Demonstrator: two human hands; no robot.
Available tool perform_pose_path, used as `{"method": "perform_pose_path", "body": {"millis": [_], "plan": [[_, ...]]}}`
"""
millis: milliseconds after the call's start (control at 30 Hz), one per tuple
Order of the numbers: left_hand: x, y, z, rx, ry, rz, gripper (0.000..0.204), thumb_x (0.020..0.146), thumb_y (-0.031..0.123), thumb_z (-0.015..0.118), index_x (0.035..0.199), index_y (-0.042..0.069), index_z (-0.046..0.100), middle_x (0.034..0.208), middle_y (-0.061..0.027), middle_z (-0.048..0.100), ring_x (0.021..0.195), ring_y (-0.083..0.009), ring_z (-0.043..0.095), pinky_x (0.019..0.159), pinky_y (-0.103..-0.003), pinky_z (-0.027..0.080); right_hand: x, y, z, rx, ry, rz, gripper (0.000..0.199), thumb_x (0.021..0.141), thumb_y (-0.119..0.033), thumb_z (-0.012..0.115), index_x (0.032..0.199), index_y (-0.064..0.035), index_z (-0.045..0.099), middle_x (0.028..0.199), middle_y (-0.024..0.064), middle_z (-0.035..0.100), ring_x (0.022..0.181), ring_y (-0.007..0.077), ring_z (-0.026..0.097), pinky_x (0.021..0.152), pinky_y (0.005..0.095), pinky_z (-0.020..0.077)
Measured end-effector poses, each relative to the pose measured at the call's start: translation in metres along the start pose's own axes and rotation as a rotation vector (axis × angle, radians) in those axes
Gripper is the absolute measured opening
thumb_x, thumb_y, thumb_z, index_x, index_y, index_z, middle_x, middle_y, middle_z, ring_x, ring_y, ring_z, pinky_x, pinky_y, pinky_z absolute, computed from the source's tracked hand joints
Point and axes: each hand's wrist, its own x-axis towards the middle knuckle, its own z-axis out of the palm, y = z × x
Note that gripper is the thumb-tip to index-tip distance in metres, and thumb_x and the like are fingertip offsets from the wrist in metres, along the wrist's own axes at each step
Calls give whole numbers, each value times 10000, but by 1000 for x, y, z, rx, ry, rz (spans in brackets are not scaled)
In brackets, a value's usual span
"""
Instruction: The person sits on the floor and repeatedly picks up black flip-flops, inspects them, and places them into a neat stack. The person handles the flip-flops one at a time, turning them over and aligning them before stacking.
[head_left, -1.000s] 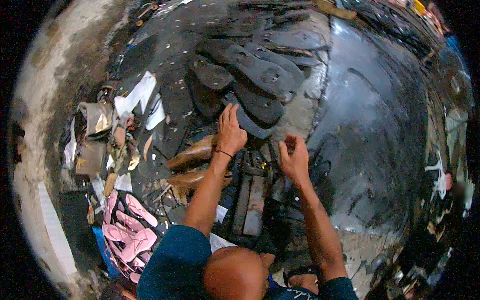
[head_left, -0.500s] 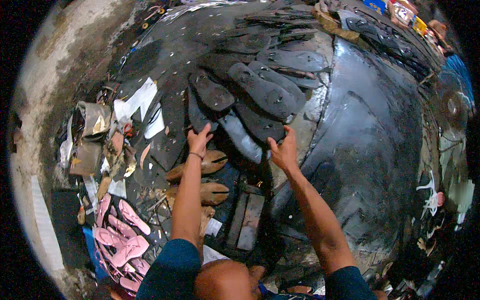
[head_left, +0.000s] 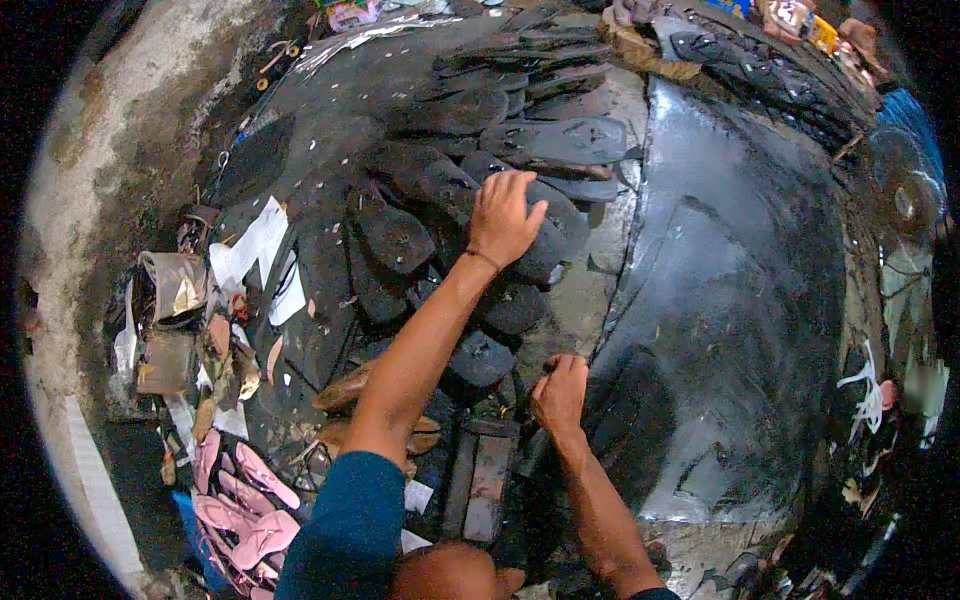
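My left hand (head_left: 507,215) lies on the spread of dark sandal soles, its thumb held apart from the fingers. Beneath it is a long dark grey sole (head_left: 565,238), partly hidden by the hand. Nearer to me and to the right, my right hand (head_left: 562,392) has its fingers curled in beside the black sheet; whatever they may hold is hidden. A grey sole with small holes (head_left: 480,358) lies left of that hand. Other dark soles (head_left: 395,238) fan out left of my left hand, and a paler sole (head_left: 565,140) lies beyond it.
A large glossy black sheet (head_left: 740,300) covers the right side. Brown foot-shaped pieces (head_left: 345,388) lie under my left forearm, near a rectangular block (head_left: 485,485). Pink sandals (head_left: 250,525) are heaped at lower left. White paper scraps (head_left: 245,250) lie on the left.
My left hand has left the near sole and moved away and right onto the farther soles. My right hand has come off its sole and drawn nearer to me, fingers now curled.
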Motion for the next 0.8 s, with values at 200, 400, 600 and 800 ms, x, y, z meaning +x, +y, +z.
{"method": "perform_pose_path", "body": {"millis": [200,400,600,800], "plan": [[18,-38,-4,249,-219,-59,376,838,410,681,1010,76,690,1081,-132,647,1156,-359,525,1005,-442,398,10,27,14,79,-78,-39,209,787,-27,550,995,-1,550,974,197,527,894,370,526,832,449,446],[32,-61,-15,-89,70,-202,273,931,309,586,810,73,649,994,-82,678,1032,-309,595,907,-458,418,38,43,-30,349,-117,265,264,841,-101,581,1081,1,543,1088,230,555,988,402,547,891,454,456],[57,-181,-2,109,-124,-1278,1307,554,663,829,1524,73,181,1540,-265,261,1418,-450,265,1146,-590,237,111,-93,-71,-99,-7,-527,624,833,-191,685,1408,-129,451,1474,184,359,1370,387,332,1098,523,299],[79,-160,18,-122,-19,-1475,1111,554,490,875,1397,-38,379,1485,-247,395,1378,-354,396,1116,-470,348,143,-82,-29,-431,-355,-536,654,901,-422,615,1455,-125,434,1614,115,189,1486,378,144,1159,586,178]]}}
